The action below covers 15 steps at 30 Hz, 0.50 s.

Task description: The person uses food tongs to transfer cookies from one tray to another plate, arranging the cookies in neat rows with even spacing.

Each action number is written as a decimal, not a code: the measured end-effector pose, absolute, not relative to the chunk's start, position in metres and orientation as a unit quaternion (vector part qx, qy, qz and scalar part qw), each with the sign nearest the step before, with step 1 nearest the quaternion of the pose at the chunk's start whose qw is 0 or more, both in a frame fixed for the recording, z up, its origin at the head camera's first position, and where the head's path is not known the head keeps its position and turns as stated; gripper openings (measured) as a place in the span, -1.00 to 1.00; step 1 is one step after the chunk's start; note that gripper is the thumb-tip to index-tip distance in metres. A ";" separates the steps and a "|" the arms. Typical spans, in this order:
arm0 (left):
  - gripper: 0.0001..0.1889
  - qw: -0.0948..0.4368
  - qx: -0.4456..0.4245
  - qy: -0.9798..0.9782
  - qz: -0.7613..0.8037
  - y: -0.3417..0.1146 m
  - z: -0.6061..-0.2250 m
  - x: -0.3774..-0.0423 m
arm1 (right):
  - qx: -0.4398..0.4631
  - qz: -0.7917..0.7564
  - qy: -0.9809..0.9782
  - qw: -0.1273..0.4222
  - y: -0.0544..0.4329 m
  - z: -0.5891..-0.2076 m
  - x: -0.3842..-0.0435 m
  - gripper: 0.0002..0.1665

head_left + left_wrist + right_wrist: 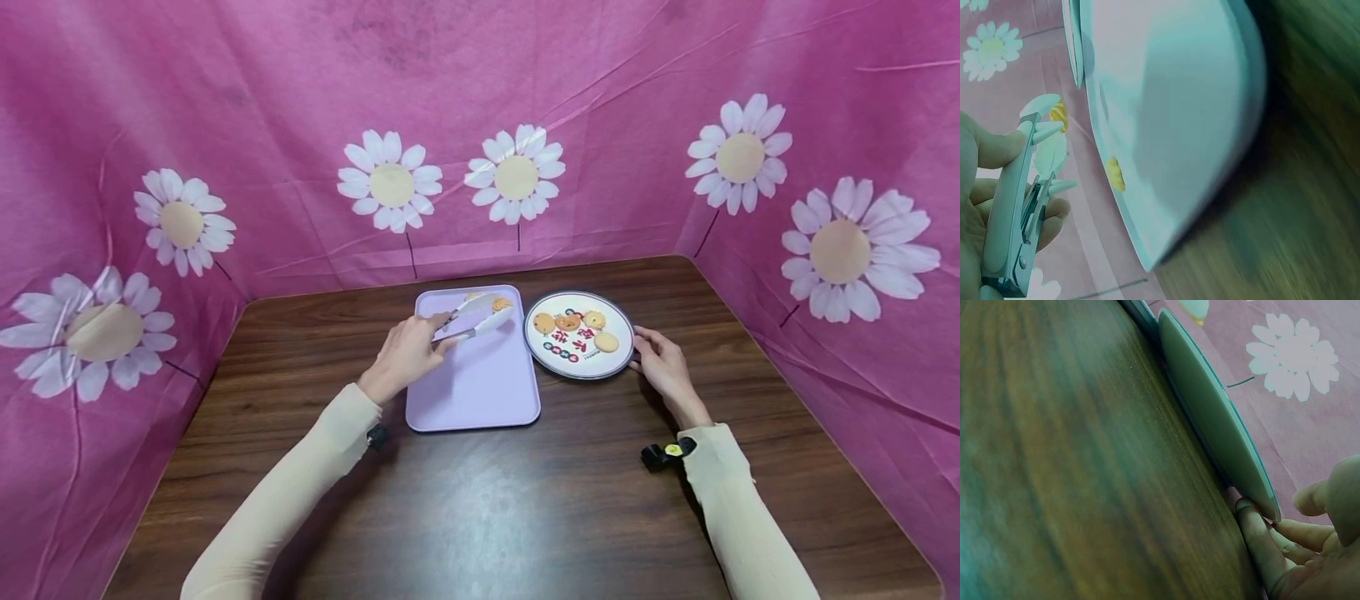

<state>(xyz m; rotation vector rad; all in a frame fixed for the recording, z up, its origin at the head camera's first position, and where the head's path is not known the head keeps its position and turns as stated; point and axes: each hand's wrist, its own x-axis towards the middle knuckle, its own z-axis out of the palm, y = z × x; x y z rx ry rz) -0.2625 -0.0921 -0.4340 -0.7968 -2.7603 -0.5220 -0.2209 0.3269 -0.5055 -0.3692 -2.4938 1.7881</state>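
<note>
My left hand [405, 354] grips kitchen tongs [1013, 200] with pale tips, held over the lilac tray [472, 392]. A small yellow-brown cookie [502, 305] shows between the tong tips. Another cookie [1115, 174] lies on the tray near its far edge. At the tray's right stands a round white plate [551, 354] with a dark rim and red print, bearing several cookies [606, 342]. My right hand [663, 367] holds the plate's right edge. In the right wrist view, one fingertip [1246, 505] is under the rim and another digit stands apart above it.
Tray and plate sit side by side on a dark wooden table [465, 508], towards its far edge. A pink cloth [300, 125] with white daisies hangs behind and along both sides. Each wrist carries a small black camera [656, 456].
</note>
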 end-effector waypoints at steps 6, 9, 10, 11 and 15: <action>-0.54 0.111 -0.296 -0.932 -0.176 -0.074 -0.438 -0.260 | -0.116 0.580 -0.806 0.024 0.328 -0.506 -0.220 -0.40; -0.55 0.113 -0.305 -0.929 -0.178 -0.065 -0.438 -0.259 | -0.115 0.583 -0.804 0.022 0.327 -0.506 -0.220 -0.39; -0.55 0.112 -0.308 -0.928 -0.178 -0.062 -0.438 -0.259 | -0.115 0.584 -0.803 0.022 0.327 -0.506 -0.220 -0.39; -0.55 0.110 -0.309 -0.928 -0.178 -0.059 -0.437 -0.259 | -0.115 0.585 -0.803 0.021 0.327 -0.505 -0.220 -0.39; -0.54 0.105 -0.318 -0.925 -0.178 -0.049 -0.437 -0.258 | -0.118 0.587 -0.801 0.021 0.327 -0.505 -0.221 -0.39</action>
